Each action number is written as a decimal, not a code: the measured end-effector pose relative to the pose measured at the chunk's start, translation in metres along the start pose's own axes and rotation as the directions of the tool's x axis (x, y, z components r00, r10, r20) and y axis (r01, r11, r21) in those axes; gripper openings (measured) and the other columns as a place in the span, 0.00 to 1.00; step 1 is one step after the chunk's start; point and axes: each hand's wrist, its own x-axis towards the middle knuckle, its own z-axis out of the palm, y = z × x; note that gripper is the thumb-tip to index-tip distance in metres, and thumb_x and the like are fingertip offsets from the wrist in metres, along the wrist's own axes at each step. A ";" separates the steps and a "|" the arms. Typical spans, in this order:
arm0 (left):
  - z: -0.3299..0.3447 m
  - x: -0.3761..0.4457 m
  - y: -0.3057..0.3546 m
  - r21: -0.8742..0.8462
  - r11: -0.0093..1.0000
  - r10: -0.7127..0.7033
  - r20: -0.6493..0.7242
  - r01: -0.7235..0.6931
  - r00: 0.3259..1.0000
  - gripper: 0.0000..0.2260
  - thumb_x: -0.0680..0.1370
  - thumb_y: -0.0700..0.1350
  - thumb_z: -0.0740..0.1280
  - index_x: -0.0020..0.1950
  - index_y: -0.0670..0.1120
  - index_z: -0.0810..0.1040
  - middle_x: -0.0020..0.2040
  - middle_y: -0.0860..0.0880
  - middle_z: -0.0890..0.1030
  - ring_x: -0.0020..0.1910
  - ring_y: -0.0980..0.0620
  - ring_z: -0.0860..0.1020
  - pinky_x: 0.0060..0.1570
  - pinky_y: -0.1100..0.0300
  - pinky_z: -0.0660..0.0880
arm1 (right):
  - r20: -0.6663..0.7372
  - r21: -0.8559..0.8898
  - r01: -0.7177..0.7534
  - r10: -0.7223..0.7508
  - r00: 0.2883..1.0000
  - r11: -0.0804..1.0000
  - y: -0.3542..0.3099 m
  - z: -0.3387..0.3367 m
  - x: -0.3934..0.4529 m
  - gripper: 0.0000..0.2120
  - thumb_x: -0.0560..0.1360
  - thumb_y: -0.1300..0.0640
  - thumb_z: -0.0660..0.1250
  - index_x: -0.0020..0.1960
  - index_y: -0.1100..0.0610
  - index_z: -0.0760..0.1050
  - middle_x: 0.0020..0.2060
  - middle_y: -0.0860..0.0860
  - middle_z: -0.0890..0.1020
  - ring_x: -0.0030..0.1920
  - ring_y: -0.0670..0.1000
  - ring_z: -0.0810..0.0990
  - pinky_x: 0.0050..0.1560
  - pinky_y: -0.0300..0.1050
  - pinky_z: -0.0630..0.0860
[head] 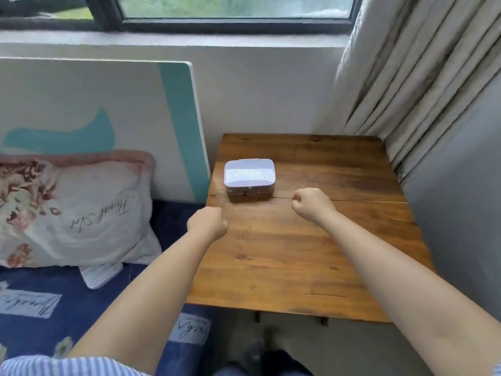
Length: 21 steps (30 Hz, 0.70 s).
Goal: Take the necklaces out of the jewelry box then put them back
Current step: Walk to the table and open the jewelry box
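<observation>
A small jewelry box [249,177] with a pale lilac lid and a brown front with a clasp stands closed near the left edge of the wooden table [311,253]. No necklace shows; the lid hides the inside. My left hand [208,221] hovers as a closed fist over the table's left edge, in front and to the left of the box. My right hand [313,203] is also curled into a fist, just right of the box and a little nearer to me. Neither hand touches the box, and nothing is visible in either.
A bed with a dark blue cover [40,308] and a floral pillow [73,210] lies left of the table. A white and teal board [108,118] leans on the wall. Curtains [406,77] hang at the right beside the table's far corner.
</observation>
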 end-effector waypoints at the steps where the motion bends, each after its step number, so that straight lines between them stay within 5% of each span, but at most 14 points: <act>1: 0.000 0.016 -0.004 -0.043 0.999 -0.017 0.016 0.017 1.000 0.08 0.76 0.43 0.57 0.46 0.42 0.73 0.44 0.46 0.76 0.41 0.46 0.74 0.32 0.58 0.68 | 0.021 0.025 -0.017 0.016 1.000 1.000 -0.002 0.006 0.018 0.12 0.72 0.59 0.58 0.47 0.61 0.78 0.50 0.58 0.82 0.52 0.60 0.77 0.48 0.48 0.76; 9: 0.020 0.152 -0.023 -0.353 0.932 -0.052 0.096 0.083 0.994 0.17 0.77 0.44 0.58 0.65 0.41 0.68 0.62 0.41 0.75 0.56 0.43 0.74 0.48 0.53 0.74 | 0.096 0.250 -0.235 0.217 0.971 0.939 -0.008 0.065 0.135 0.15 0.73 0.62 0.59 0.59 0.63 0.74 0.60 0.61 0.78 0.62 0.59 0.72 0.60 0.49 0.70; 13: 0.035 0.205 -0.018 -0.584 0.805 -0.015 0.155 0.103 0.988 0.19 0.78 0.43 0.59 0.68 0.41 0.64 0.67 0.41 0.72 0.59 0.43 0.72 0.50 0.56 0.69 | 0.129 0.369 -0.303 0.274 0.953 0.879 -0.008 0.094 0.179 0.20 0.74 0.59 0.62 0.64 0.62 0.68 0.66 0.60 0.70 0.67 0.58 0.67 0.62 0.49 0.66; 16: 0.049 0.228 -0.014 -0.686 0.714 0.012 0.212 0.140 0.977 0.24 0.78 0.44 0.59 0.73 0.44 0.56 0.73 0.44 0.64 0.68 0.44 0.66 0.61 0.52 0.68 | 0.195 0.397 -0.357 0.302 0.933 0.846 -0.008 0.113 0.201 0.25 0.74 0.57 0.62 0.69 0.62 0.61 0.71 0.58 0.64 0.71 0.56 0.61 0.67 0.47 0.62; 21: 0.064 0.219 -0.010 -0.791 0.608 0.003 0.099 0.077 0.995 0.18 0.76 0.39 0.61 0.65 0.43 0.66 0.64 0.46 0.72 0.53 0.53 0.69 0.42 0.64 0.67 | 0.134 0.451 -0.367 0.345 0.929 0.814 -0.010 0.129 0.190 0.13 0.75 0.63 0.58 0.55 0.70 0.71 0.61 0.60 0.71 0.63 0.60 0.68 0.50 0.40 0.63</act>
